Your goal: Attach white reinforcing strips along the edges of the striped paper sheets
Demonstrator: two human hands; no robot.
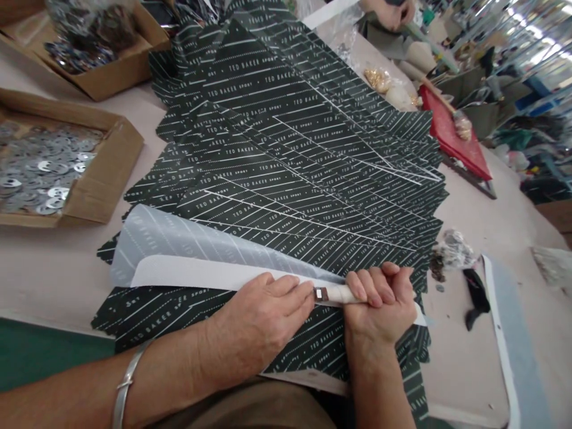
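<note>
Dark green printed fabric lies in stacked, zigzag-edged layers before me. Near the front, one sheet is folded over, its pale grey underside facing up in a loose curl. Along that fold runs a long white strip with a rounded left end. My left hand rests on the strip and the fabric, fingers stretched together and touching the strip. In my right hand, closed in a fist, is a white-handled tool with a brown and white end by my left fingertips. Its exact kind does not show.
Cardboard boxes hold flat metal pieces and bagged hardware at left. To the right lie a red flat object, a small plastic bag, a black piece and a white-edged sheet. Another person's hand shows far back.
</note>
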